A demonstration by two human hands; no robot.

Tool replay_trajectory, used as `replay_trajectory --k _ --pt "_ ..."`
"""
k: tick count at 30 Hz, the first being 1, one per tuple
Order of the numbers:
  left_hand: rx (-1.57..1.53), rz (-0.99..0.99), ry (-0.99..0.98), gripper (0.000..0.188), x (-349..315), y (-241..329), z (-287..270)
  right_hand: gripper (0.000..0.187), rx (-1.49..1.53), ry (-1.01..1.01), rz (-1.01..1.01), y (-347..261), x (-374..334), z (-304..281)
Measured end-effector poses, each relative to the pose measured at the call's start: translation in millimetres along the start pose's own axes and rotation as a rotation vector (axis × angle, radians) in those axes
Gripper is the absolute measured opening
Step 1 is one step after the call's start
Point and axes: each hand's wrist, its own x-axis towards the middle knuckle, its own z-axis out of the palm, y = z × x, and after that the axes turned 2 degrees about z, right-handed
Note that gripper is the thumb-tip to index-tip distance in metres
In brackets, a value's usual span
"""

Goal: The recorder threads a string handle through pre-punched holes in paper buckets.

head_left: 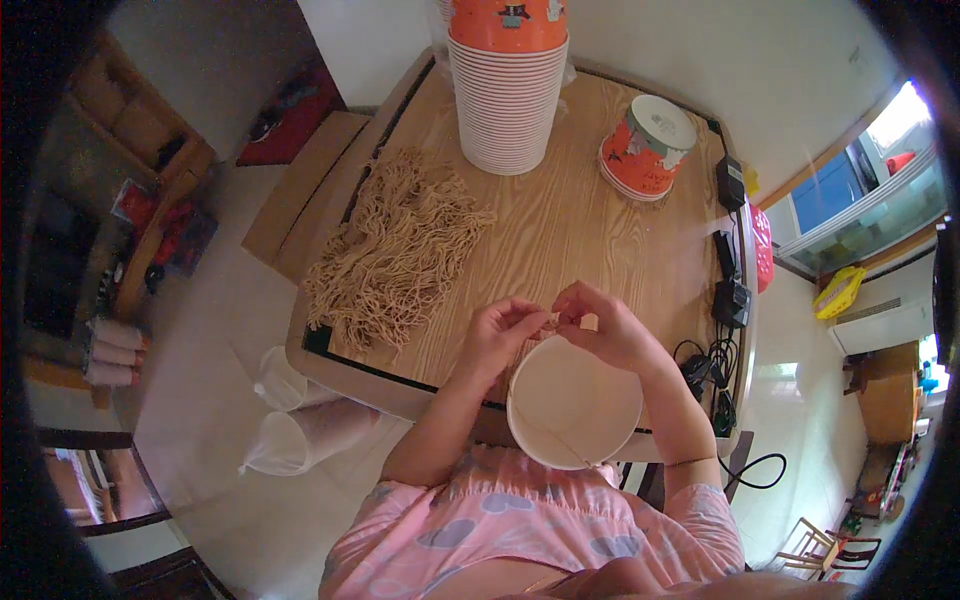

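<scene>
A white paper bucket (572, 408) stands with its mouth toward me at the table's near edge, against my body. My left hand (503, 335) and my right hand (604, 326) meet at its far rim, thumbs and fingertips pinched together. A thin tan cord (588, 460) shows at the bucket's near rim, and a strand runs up its left side to my fingers. The pinched end is mostly hidden by the fingertips. To the left lies a loose heap of similar tan cords (400, 250).
A tall stack of nested paper buckets (508, 100) stands at the back of the wooden table (545, 230). Right of it are upturned orange buckets (650, 150). Black adapters and cables (733, 303) line the right edge. Bagged cups (310, 438) lie on the floor at left.
</scene>
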Motion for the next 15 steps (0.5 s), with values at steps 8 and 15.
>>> replay_trajectory --k 8,15 --pt "-0.036 0.037 -0.032 0.009 -1.1 -0.9 -2.7 0.015 0.006 -0.019 0.016 6.4 1.3 0.6" --pt "-0.017 0.022 -0.024 0.01 -0.5 -3.4 -3.3 0.008 -0.046 -0.026 0.061 -2.2 0.9 -1.1"
